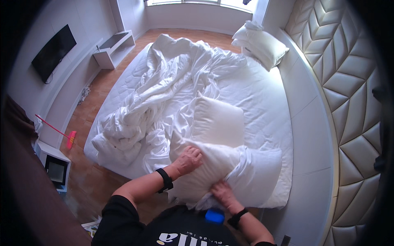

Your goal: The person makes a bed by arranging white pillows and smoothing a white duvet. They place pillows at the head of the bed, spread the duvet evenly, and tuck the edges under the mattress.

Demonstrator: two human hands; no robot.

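Observation:
A white pillow [212,166] lies at the near edge of the bed, with a white pillowcase [261,172] bunched over its right part. My left hand [187,160] grips the pillow's upper left side with curled fingers. My right hand [222,192] is at the near edge, its fingers on the bunched cloth. Just beyond is another white pillow [218,121], flat on the mattress. A rumpled white duvet [166,77] covers the left and far parts of the bed.
More white pillows [264,44] are stacked at the far right corner. A padded headboard wall [351,86] runs along the right. On the left are a wall television [54,53], a low shelf [107,58], a red-handled broom [71,140] and a dark curtain [27,160].

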